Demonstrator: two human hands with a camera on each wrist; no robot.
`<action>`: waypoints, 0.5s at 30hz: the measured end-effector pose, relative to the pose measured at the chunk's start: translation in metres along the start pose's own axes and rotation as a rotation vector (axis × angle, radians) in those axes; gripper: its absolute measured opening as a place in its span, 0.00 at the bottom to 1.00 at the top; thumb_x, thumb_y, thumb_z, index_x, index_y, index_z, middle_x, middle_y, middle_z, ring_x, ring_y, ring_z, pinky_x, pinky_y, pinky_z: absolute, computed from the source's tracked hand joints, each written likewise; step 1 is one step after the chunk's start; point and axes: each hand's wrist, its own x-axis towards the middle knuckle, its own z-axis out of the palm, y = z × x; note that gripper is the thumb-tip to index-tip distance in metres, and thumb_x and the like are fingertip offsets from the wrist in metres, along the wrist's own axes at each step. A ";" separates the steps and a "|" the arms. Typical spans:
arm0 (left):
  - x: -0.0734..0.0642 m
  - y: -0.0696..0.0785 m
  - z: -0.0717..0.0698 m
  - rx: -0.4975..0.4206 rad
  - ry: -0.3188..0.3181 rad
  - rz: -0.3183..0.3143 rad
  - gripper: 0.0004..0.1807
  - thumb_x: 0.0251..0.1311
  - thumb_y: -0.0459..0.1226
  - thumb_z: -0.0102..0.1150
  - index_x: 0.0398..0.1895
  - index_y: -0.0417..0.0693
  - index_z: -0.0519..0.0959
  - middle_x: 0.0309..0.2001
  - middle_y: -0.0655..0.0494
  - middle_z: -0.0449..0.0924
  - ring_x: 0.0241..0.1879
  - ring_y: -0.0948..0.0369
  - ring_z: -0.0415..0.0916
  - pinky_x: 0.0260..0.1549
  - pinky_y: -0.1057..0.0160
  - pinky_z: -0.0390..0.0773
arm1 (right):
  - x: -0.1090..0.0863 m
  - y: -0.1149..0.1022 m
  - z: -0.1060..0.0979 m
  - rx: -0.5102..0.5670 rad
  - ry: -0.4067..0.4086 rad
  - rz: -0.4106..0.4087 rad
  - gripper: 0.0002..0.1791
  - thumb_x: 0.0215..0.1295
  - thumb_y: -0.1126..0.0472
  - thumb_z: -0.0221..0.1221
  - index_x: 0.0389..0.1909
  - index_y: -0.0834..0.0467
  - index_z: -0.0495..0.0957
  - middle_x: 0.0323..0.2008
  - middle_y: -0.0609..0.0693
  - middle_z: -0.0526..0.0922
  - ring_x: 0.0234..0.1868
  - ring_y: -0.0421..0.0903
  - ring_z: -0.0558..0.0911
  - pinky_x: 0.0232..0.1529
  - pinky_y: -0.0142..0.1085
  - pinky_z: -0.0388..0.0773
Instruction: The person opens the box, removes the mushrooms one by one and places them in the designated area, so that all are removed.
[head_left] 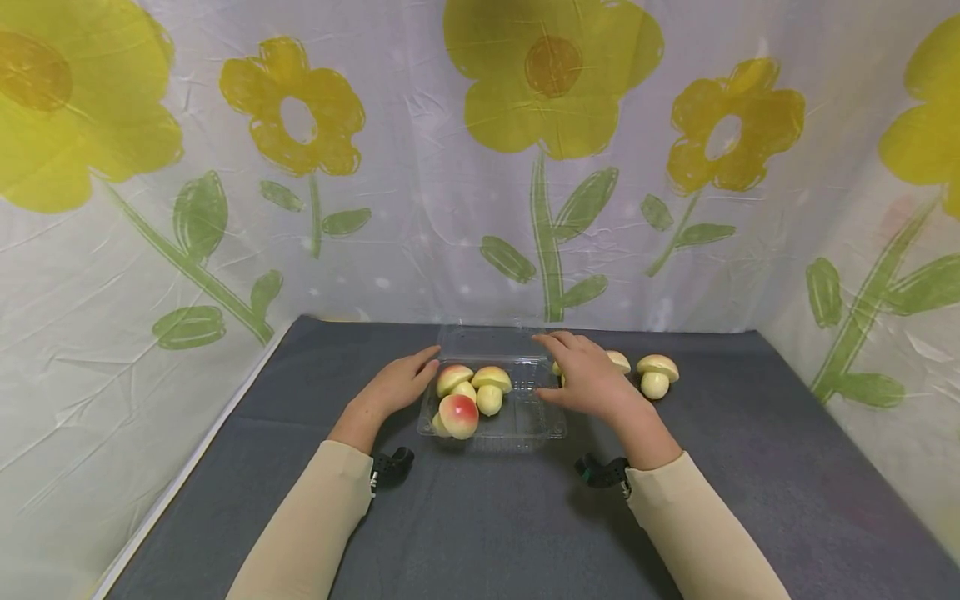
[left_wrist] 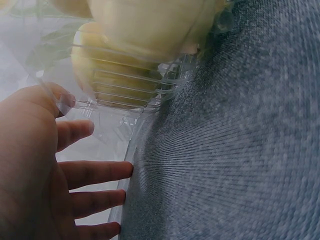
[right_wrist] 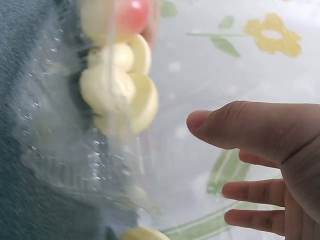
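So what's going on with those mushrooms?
A person has both hands around a clear plastic box. Its lid is open at the back, and three mushrooms are inside, bunched toward the left. The left hand is at the box's left side, and the right hand is over its right side, fingers spread and holding nothing. Another mushroom stands on the dark table to the right, with more partly hidden behind the right hand.

Left grip [left_wrist: 37,165] spread at edge of clear container [left_wrist: 162,87]; yellowish pieces [left_wrist: 150,25] inside.
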 end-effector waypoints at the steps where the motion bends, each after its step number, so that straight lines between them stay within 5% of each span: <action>1: 0.000 0.000 0.000 0.000 0.000 -0.001 0.32 0.83 0.53 0.37 0.83 0.52 0.57 0.76 0.44 0.62 0.74 0.43 0.61 0.71 0.38 0.61 | 0.001 -0.001 0.003 -0.001 0.003 -0.006 0.47 0.61 0.45 0.73 0.77 0.56 0.64 0.70 0.60 0.69 0.67 0.64 0.71 0.66 0.60 0.69; 15: 0.003 -0.002 0.001 0.011 -0.008 -0.008 0.32 0.83 0.53 0.35 0.83 0.51 0.56 0.77 0.44 0.61 0.74 0.42 0.60 0.72 0.38 0.61 | 0.012 -0.015 0.040 -0.026 0.010 -0.041 0.45 0.61 0.43 0.73 0.74 0.58 0.68 0.66 0.58 0.74 0.64 0.59 0.76 0.62 0.55 0.75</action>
